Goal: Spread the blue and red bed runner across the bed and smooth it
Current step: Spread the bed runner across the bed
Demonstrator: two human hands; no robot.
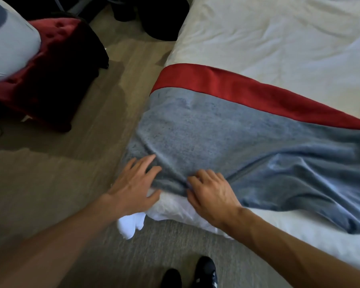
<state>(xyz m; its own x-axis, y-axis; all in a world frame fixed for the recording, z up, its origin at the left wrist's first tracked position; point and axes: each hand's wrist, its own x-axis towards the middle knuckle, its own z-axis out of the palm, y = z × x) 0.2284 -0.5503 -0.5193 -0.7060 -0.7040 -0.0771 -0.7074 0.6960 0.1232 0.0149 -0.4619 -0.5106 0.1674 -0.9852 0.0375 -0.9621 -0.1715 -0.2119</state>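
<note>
The blue and red bed runner (216, 129) lies across the foot of the white bed (279, 38), its red band along the far side. The blue part is flat near the bed's left edge and rumpled in folds toward the right. My left hand (133, 186) rests at the corner of the bed with fingers spread on the runner's near edge. My right hand (212, 194) is just beside it, fingers curled and pinching the runner's near hem where creases gather.
A red tufted chair (50, 65) with a white pillow (6, 44) on it stands left of the bed across a strip of floor. Dark bags (160, 17) sit at the far wall. My black shoes (204, 271) stand on carpet below the bed corner.
</note>
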